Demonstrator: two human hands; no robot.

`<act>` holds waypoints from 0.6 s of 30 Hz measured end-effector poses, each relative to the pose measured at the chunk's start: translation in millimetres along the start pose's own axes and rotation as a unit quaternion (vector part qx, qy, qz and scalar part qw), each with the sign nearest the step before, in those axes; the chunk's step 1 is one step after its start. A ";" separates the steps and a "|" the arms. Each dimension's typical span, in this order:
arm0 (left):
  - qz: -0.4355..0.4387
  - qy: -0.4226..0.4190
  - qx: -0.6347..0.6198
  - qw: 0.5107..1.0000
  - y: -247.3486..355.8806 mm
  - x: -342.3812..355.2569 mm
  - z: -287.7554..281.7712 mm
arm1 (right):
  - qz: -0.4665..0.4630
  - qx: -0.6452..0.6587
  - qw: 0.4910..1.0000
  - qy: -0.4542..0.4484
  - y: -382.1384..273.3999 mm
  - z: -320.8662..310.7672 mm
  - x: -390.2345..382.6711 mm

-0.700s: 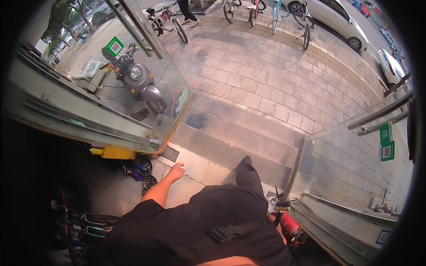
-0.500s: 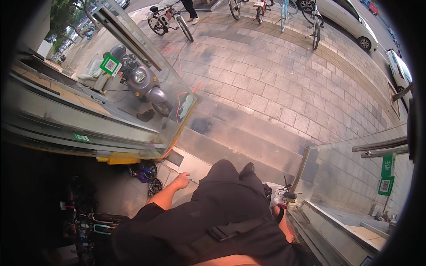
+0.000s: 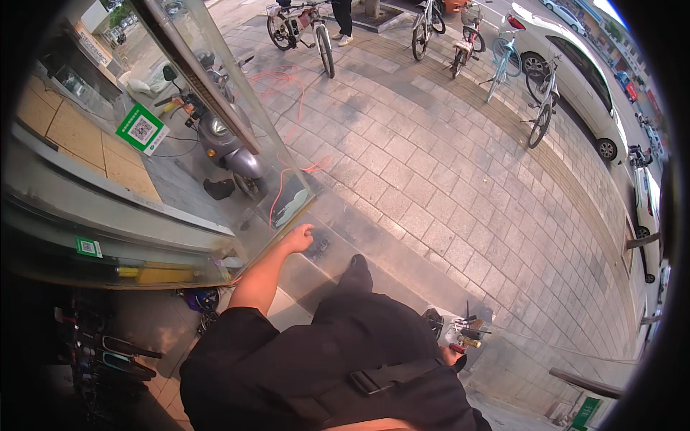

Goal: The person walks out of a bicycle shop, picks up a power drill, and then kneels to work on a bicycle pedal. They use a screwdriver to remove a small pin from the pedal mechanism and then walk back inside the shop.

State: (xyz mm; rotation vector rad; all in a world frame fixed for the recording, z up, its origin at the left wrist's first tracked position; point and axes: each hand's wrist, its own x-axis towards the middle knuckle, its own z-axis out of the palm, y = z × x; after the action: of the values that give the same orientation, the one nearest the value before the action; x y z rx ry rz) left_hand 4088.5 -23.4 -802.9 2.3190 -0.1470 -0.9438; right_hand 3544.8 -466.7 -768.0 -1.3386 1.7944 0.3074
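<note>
My left hand [image 3: 299, 238] is out ahead of me over the steps, its fingers curled loosely with nothing visible in them. The nearest thing to it is the lower edge of the glass door [image 3: 248, 144]. Low at my right side, my right hand [image 3: 451, 355] is closed at a white tool holder [image 3: 451, 328], partly hidden by my body. Several tools stick out of the holder, among them a brass-coloured cylindrical end [image 3: 471, 343] and thin dark rods. A red piece [image 3: 458, 348] shows right beside my fingers.
Stone steps [image 3: 392, 284] lead down to a paved sidewalk [image 3: 431, 179]. Past the glass stands a grey scooter [image 3: 230, 147], with an orange cable [image 3: 291, 129] on the paving. Parked bicycles [image 3: 502, 65], a white car [image 3: 575, 72] and a person's legs [image 3: 343, 20] are farther off.
I have moved forward onto the steps. My left hand has swung forward and up. The tool holder at my right has come farther into view, and the doorway has slipped back.
</note>
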 end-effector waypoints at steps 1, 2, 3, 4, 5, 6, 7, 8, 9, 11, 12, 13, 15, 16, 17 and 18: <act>0.004 0.023 -0.011 1.000 -3.1 41.3 -15.4 | 0.017 0.011 1.000 -0.022 -10.0 18.0 27.5; -0.011 0.025 -0.039 0.999 -6.1 77.3 -30.6 | 0.034 0.022 0.998 -0.044 -13.6 35.7 61.8; -0.024 0.028 -0.061 0.997 -6.2 112.2 -49.5 | 0.039 0.020 0.998 -0.048 -44.5 54.4 69.7; -0.038 0.031 -0.084 0.995 -6.8 145.8 -67.1 | 0.038 0.009 0.998 -0.048 -79.1 74.8 81.8; -0.063 0.039 -0.076 0.994 -9.6 168.3 -83.9 | 0.032 -0.001 0.998 -0.047 -108.1 89.9 89.1; -0.088 0.044 -0.072 0.993 -13.1 191.0 -95.5 | 0.021 -0.015 0.999 -0.044 -143.2 101.3 90.0; -0.113 0.047 -0.068 0.990 -17.8 214.1 -105.4 | 0.012 -0.021 0.999 -0.038 -178.0 111.8 91.4; -0.125 0.051 -0.074 0.988 -31.2 226.9 -108.8 | -0.002 -0.030 0.999 -0.042 -204.2 124.5 104.4; -0.132 0.054 -0.080 0.987 -46.3 242.2 -106.6 | -0.016 -0.033 0.998 -0.043 -235.2 136.6 110.1; -0.151 0.043 -0.099 0.983 -62.8 273.6 -103.1 | -0.036 -0.035 0.998 -0.042 -284.6 163.9 127.5; -0.180 0.063 -0.125 0.974 -99.5 285.3 -91.6 | -0.048 -0.044 0.996 -0.054 -311.1 182.7 149.1; -0.209 0.084 -0.152 0.962 -130.7 304.0 -74.6 | -0.062 -0.057 0.994 -0.065 -334.7 204.0 175.9; -0.245 0.096 -0.164 0.951 -120.2 344.2 -56.7 | -0.080 -0.056 0.993 -0.063 -360.8 245.0 226.4; -0.260 0.101 -0.170 0.945 -105.9 361.7 -49.9 | -0.089 -0.052 0.993 -0.064 -371.4 262.0 251.3; -0.328 0.073 -0.187 0.923 -96.3 373.6 -32.3 | -0.102 -0.056 0.991 -0.068 -386.3 283.3 279.2; -0.392 0.042 -0.200 0.897 -91.4 385.3 -11.1 | -0.109 -0.057 0.990 -0.072 -396.7 305.2 304.1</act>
State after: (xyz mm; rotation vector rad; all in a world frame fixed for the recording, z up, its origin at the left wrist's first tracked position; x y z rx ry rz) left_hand 4368.8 -68.2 -1079.2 2.0070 0.9980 -1.0983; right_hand 4019.8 -632.2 -1067.9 -1.5377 1.5151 0.3827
